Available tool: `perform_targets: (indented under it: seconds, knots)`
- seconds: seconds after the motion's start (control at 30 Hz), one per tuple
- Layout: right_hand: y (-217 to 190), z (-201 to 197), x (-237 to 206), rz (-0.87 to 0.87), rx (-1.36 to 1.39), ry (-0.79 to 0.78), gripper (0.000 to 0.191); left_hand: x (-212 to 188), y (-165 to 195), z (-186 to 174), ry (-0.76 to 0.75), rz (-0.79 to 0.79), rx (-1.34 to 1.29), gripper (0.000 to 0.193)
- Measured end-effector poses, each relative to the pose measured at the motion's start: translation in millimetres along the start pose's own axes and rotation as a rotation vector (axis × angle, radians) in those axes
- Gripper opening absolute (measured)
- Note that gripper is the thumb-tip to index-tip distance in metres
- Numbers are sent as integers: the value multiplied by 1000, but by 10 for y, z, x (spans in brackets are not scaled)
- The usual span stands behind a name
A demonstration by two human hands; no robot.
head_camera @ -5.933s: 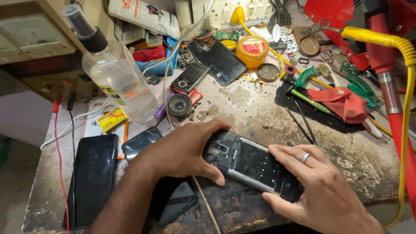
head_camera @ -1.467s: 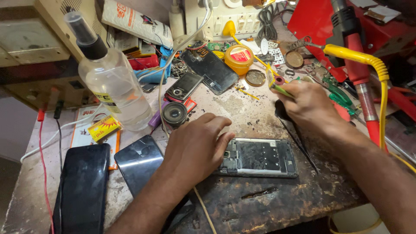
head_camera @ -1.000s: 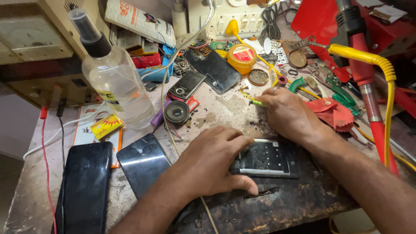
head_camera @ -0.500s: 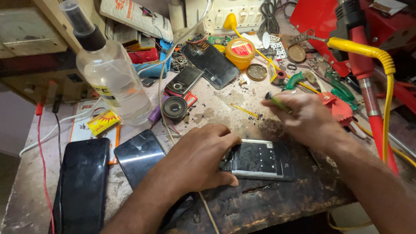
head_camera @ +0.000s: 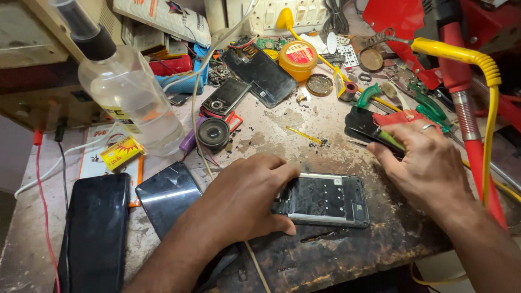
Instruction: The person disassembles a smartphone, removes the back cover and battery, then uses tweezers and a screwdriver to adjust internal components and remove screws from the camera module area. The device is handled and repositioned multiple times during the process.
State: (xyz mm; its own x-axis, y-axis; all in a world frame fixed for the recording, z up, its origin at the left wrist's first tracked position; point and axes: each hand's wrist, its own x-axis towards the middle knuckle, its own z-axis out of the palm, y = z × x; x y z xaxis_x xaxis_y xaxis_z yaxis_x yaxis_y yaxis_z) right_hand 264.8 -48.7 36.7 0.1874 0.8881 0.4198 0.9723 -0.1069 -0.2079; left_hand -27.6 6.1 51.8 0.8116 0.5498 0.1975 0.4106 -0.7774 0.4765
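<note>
The opened phone lies flat on the surface, near the front edge and slightly right of centre. Its back cover is off and the dark inner frame faces up. Its long axis runs left to right, nearly parallel to the near edge of the surface, with the left end under the left hand.

The left hand rests palm down on the left end of the opened phone. The fingers are curled over the far edge and the thumb presses against the near edge, pinning the phone in place.

The right hand is to the right of the phone and clear of it. It is closed around a green-handled tool, whose shaft points far-left over a black pad.

A clear plastic bottle stands at far left. Two dark glass panels lie at near left. A small round speaker sits beyond the left hand.
</note>
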Motion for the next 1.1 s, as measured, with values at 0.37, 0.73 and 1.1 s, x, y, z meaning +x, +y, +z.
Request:
perform_targets:
  seconds: [0.37,0.73,1.1]
  knots:
    - [-116,6,-78,-44,999,123,14,4,-74,65,216,195,-44,70]
    - [-165,101,-24,-72,940,78,79,-31,-6,87,-44,105,-18,51]
    - [-480,426,-28,-286,1024,-30,71,-73,74,-26,8,70,-40,59]
